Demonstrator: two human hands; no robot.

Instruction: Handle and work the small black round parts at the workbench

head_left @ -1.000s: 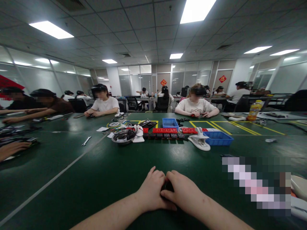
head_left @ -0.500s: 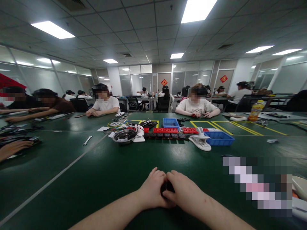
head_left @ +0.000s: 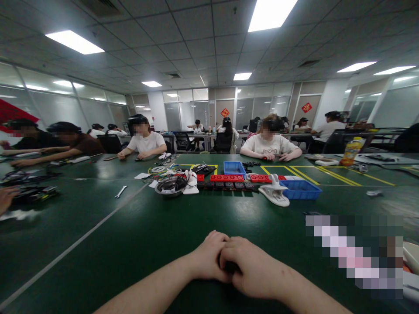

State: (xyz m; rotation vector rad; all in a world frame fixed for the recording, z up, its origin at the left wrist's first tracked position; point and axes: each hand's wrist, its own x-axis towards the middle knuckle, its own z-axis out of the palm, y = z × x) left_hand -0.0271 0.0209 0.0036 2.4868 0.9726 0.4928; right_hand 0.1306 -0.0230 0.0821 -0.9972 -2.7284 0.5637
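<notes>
My left hand (head_left: 211, 255) and my right hand (head_left: 246, 265) meet over the green table, close in front of me. Both are closed, fingers curled around a small dark object (head_left: 231, 266). Only a black sliver of it shows between the thumbs and fingers, so its kind cannot be made out. My right fingers overlap the left ones at the top.
Across the table centre run red power strips (head_left: 225, 178), a metal bowl of cables (head_left: 168, 188), a white clamp base (head_left: 275, 194) and blue bins (head_left: 301, 190). A wrench (head_left: 121, 192) lies left. A drink bottle (head_left: 352, 151) stands right. Co-workers sit opposite and at left.
My right hand has shifted slightly, its fingers now overlapping my left and covering more of the dark object. At far left, a co-worker's hand has pulled back from a dark device.
</notes>
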